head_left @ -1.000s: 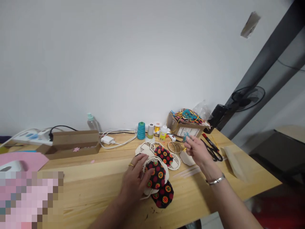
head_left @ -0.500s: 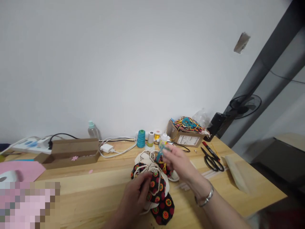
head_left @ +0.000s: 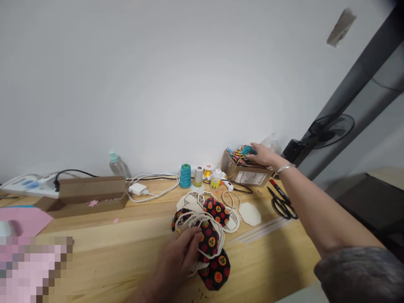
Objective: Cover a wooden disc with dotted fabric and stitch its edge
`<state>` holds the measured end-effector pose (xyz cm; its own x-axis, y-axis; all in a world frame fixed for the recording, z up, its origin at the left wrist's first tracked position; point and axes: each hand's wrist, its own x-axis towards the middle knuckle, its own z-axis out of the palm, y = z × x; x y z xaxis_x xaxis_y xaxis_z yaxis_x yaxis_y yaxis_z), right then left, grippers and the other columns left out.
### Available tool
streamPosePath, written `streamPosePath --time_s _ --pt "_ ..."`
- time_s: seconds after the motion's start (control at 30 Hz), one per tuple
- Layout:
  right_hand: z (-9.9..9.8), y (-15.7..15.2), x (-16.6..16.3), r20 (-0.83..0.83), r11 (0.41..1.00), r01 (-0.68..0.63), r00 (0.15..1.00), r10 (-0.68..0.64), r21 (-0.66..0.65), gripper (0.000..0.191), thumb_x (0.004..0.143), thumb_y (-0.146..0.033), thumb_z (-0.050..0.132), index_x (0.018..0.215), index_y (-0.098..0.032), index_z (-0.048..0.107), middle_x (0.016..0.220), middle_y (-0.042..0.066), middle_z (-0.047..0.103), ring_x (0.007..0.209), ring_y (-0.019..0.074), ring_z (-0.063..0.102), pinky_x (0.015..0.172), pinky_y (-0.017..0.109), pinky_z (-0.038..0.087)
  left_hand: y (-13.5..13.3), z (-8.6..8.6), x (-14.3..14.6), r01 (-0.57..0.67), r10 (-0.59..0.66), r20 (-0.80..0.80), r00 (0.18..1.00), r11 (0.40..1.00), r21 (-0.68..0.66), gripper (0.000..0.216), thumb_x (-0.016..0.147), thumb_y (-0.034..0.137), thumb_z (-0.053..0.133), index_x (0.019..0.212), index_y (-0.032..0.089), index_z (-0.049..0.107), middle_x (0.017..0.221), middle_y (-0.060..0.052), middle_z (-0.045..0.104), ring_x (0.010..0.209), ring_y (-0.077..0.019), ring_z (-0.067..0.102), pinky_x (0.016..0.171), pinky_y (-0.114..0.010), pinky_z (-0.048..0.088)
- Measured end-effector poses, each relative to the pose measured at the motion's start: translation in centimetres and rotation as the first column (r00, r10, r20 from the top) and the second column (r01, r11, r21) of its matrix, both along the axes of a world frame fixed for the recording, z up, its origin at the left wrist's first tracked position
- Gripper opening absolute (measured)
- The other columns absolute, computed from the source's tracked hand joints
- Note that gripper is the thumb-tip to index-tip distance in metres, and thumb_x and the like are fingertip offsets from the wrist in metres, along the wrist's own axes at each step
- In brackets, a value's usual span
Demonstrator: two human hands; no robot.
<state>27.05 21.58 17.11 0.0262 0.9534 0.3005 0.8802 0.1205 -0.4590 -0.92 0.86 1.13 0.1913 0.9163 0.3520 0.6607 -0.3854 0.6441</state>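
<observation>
The left hand rests on black patterned fabric rounds. The right hand touches a teal tangle atop a cardboard box.

Silver wrist bangle, mottled grey sleeve

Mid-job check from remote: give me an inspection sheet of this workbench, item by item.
Surface: pale wooden workbench.
Job's things: black dotted fabric pieces and laser-cut wooden frames lie together.
Hands: left hand on the fabric pile; right hand at a teal tuft atop a cardboard box of coloured cords.
Clutter: teal thread cone, glue bottle, black scissors, pink sheet.
Cables: white cable to a charger; power strip at far left.
Surroundings: white wall, standing fan.
Other people: nothing seen.
</observation>
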Motion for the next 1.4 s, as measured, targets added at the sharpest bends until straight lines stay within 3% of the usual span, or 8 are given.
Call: streamPosePath --time_s 0.17,0.3,0.57,0.73,0.97,1.1,1.23,1.4 --pt "-2.1 -4.8 -1.0 0.246 1.000 -0.014 0.969 0.020 -0.026 0.047 0.082 -0.029 0.053 0.126 -0.020 0.044 0.135 0.016 0.039 0.122 0.0377 0.034 0.095 0.053 0.026 1.5 0.4 -1.5 -0.215 0.218 -0.110 0.970 0.976 0.031 0.044 0.084 0.042 0.046 0.114 0.012 0.059 0.116 -0.015 0.058 0.110 -0.0282 0.049 0.096 -0.041 0.037" --pt "-6.4 -9.3 -1.9 0.312 0.975 -0.061 0.942 0.127 -0.214 0.025 0.076 -0.024 0.059 0.099 -0.015 0.060 0.105 0.017 0.059 0.103 0.0314 0.053 0.086 0.040 0.038 1.8 0.1 -2.0 -0.166 0.124 -0.261 0.957 0.975 -0.145 0.087 0.065 0.061 0.060 0.133 0.010 0.042 0.140 -0.018 0.040 0.126 -0.0364 0.032 0.101 -0.050 0.029" --pt "-13.2 -11.3 1.7 0.100 0.903 -0.047 0.990 0.099 -0.427 0.046 0.051 -0.027 0.078 0.091 -0.013 0.063 0.092 0.012 0.063 0.081 0.0234 0.059 0.070 0.030 0.044 1.0 1.1 -2.2 -0.143 -0.007 -0.406 0.914 0.930 -0.337 0.122 0.047 0.068 0.065 0.143 0.012 0.017 0.151 -0.021 0.009 0.133 -0.0453 0.014 0.100 -0.057 0.023" --pt "-13.2 -11.3 3.6 -0.172 0.924 -0.101 0.984 0.039 -0.368 0.029 0.065 -0.042 0.065 0.061 -0.015 0.054 0.057 0.002 0.056 0.054 0.0151 0.052 0.051 0.026 0.038 1.0 1.6 -3.9 -0.068 -0.113 -0.424 0.899 0.919 -0.388 0.119 0.048 0.051 0.072 0.144 0.015 0.011 0.152 -0.017 0.006 0.134 -0.0418 0.015 0.101 -0.054 0.024" --pt "-13.0 -11.3 -0.3 -0.451 0.947 -0.251 0.881 0.139 -0.200 0.048 0.078 -0.060 0.041 0.074 -0.015 0.053 0.065 0.004 0.058 0.057 0.0140 0.054 0.055 0.026 0.044 1.0 0.8 -3.9 -0.038 -0.115 -0.419 0.901 0.939 -0.341 0.115 0.050 0.047 0.071 0.144 0.016 0.014 0.152 -0.016 0.010 0.131 -0.0400 0.023 0.100 -0.050 0.029" --pt "-12.9 -11.2 -2.4 -0.346 0.928 -0.315 0.908 0.235 -0.197 0.038 0.084 -0.046 0.040 0.079 -0.014 0.060 0.074 0.007 0.062 0.067 0.0173 0.056 0.064 0.031 0.046 0.9 0.8 -3.1 -0.024 -0.122 -0.424 0.897 0.946 -0.324 0.113 0.051 0.049 0.070 0.144 0.015 0.016 0.152 -0.015 0.014 0.130 -0.0394 0.025 0.100 -0.049 0.029" --pt "-11.9 -14.0 0.9 -0.120 0.923 -0.303 0.952 0.282 -0.236 0.016 0.072 -0.020 0.053 0.082 -0.013 0.064 0.090 0.013 0.063 0.085 0.0251 0.056 0.082 0.041 0.042 0.9 0.4 -2.9 -0.039 -0.104 -0.435 0.895 0.951 -0.307 0.114 0.051 0.052 0.070 0.144 0.013 0.016 0.151 -0.017 0.015 0.128 -0.0402 0.027 0.099 -0.049 0.029" --pt "-12.0 -18.3 3.8 0.211 0.903 -0.307 0.902 0.377 -0.301 0.042 0.070 0.000 0.044 0.107 -0.014 0.059 0.113 0.015 0.059 0.106 0.0268 0.052 0.092 0.042 0.037 1.0 0.1 -2.8 -0.047 -0.090 -0.434 0.897 0.954 -0.296 0.113 0.052 0.055 0.068 0.144 0.013 0.017 0.151 -0.018 0.015 0.128 -0.0400 0.027 0.099 -0.049 0.029"
